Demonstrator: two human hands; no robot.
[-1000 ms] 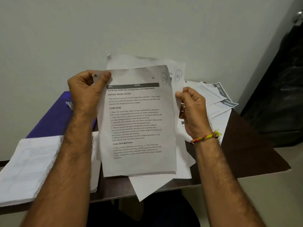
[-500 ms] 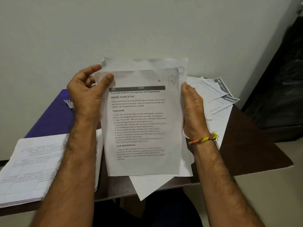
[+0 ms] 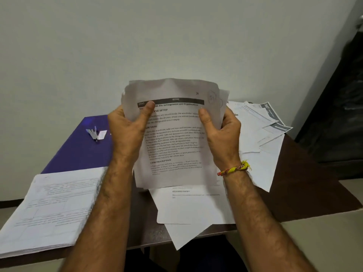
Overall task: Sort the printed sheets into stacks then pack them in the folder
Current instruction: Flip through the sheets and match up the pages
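Note:
I hold a small bundle of printed sheets upright above the table. My left hand grips its left edge, thumb across the front page. My right hand grips the right edge the same way, thumb on the text. The top of the bundle bows toward me. A purple folder lies open on the table at the left, with a metal fastener on it. A thick sorted stack rests at the near left. Loose sheets lie under the bundle, and more loose sheets spread to the right.
The dark brown table stands against a pale wall. Some loose sheets overhang its near edge. A dark object fills the space to the right of the table.
Both hands shifted from the sheets' top corners to the side edges, thumbs now on the front. The sheets behind were squared up with the front page, and the bundle's top curled.

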